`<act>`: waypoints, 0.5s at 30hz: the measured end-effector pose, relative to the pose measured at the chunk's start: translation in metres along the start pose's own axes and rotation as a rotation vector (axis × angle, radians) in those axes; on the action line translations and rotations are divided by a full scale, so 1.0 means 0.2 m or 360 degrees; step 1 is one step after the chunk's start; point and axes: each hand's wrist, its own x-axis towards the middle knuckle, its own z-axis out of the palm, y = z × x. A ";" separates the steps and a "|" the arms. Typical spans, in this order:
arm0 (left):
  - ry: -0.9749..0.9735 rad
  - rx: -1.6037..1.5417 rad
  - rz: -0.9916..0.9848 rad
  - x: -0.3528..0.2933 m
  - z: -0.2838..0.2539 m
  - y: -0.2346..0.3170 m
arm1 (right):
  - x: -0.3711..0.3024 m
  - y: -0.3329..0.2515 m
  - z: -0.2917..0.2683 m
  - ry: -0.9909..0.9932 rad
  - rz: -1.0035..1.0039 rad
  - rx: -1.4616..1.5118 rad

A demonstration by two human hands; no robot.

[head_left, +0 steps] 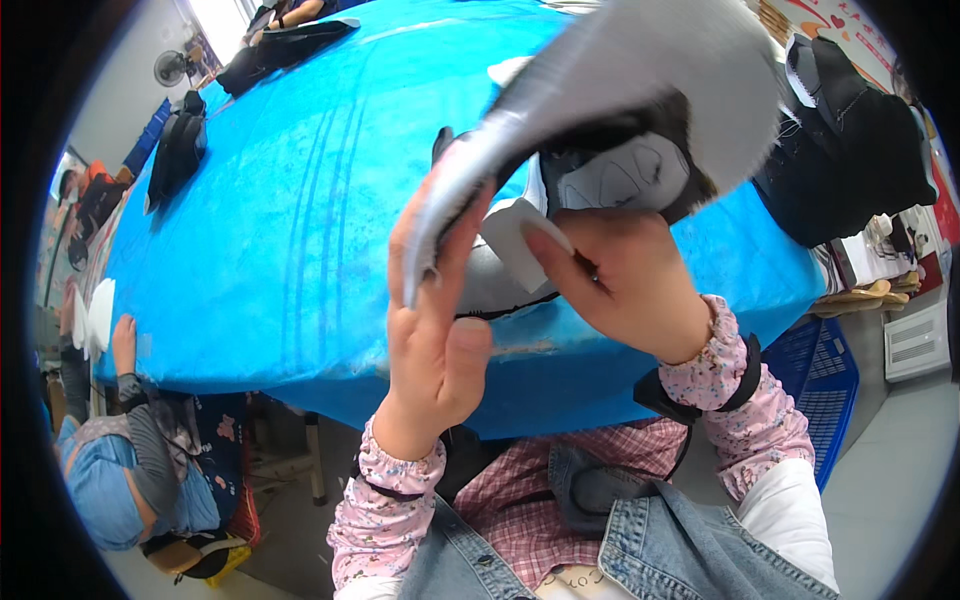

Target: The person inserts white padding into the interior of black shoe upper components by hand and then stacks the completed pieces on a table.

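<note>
A grey and black sewn piece (pixel 700 90), which looks like a shoe upper, is raised over the near table edge, partly smeared by motion. Its narrow grey edge passes between the raised fingers of my left hand (pixel 430 340), whose thumb stands apart. My right hand (pixel 625 270) is closed, thumb pressing on a small white stiff piece (pixel 515 245) beside the upper's black inner side. A white patch with drawn lines (pixel 630 175) shows inside the upper. Below the white piece, a grey piece with a dark edge (pixel 490 285) lies by the table edge.
A blue-covered table (pixel 250 240) spreads ahead. Black sewn pieces are heaped at the right (pixel 840 140), with another black bundle (pixel 180 150) at the far left. Co-workers sit at the left (pixel 130 470) and far side. A blue plastic crate (pixel 815 385) stands low at the right.
</note>
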 end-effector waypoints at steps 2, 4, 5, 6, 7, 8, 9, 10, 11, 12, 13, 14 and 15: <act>-0.0010 -0.0211 -0.0062 -0.01 0.02 0.02 | 0.00 0.01 0.04 0.0005 -0.0126 -0.0067; 0.0000 -0.0335 -0.0107 -0.02 0.04 0.02 | -0.01 0.03 0.09 0.0084 -0.0217 -0.0116; 0.0020 -0.0320 -0.0133 -0.03 0.04 0.02 | -0.01 0.04 0.11 0.0123 -0.0248 -0.0135; 0.0038 -0.0278 -0.0157 -0.03 0.03 0.01 | -0.01 0.04 0.11 0.0087 -0.0190 -0.0171; 0.0037 -0.0245 -0.0186 -0.03 0.03 0.03 | 0.00 0.03 0.10 0.0065 -0.0139 -0.0183; 0.0042 -0.0257 -0.0241 -0.03 0.02 0.04 | 0.00 0.02 0.10 0.0043 -0.0088 -0.0196; 0.0053 -0.0162 -0.0265 -0.03 0.01 0.04 | 0.00 0.02 0.11 0.0047 -0.0080 -0.0190; 0.0090 0.0010 -0.0281 -0.05 0.01 0.02 | 0.00 0.02 0.13 0.0083 -0.0050 -0.0174; 0.0145 -0.0003 -0.0269 -0.05 0.01 0.00 | 0.00 0.01 0.13 0.0119 -0.0021 -0.0158; 0.0201 -0.0016 -0.0256 -0.04 0.01 -0.02 | 0.01 0.01 0.14 0.0119 -0.0019 -0.0161; 0.0207 -0.0014 -0.0259 -0.02 0.02 -0.03 | 0.02 0.01 0.14 0.0128 -0.0022 -0.0167; 0.0241 0.0015 -0.0227 0.00 0.03 -0.03 | 0.03 0.02 0.14 0.0137 -0.0024 -0.0174; 0.0275 0.0043 -0.0196 0.02 0.03 -0.04 | 0.04 0.02 0.14 0.0130 -0.0030 -0.0173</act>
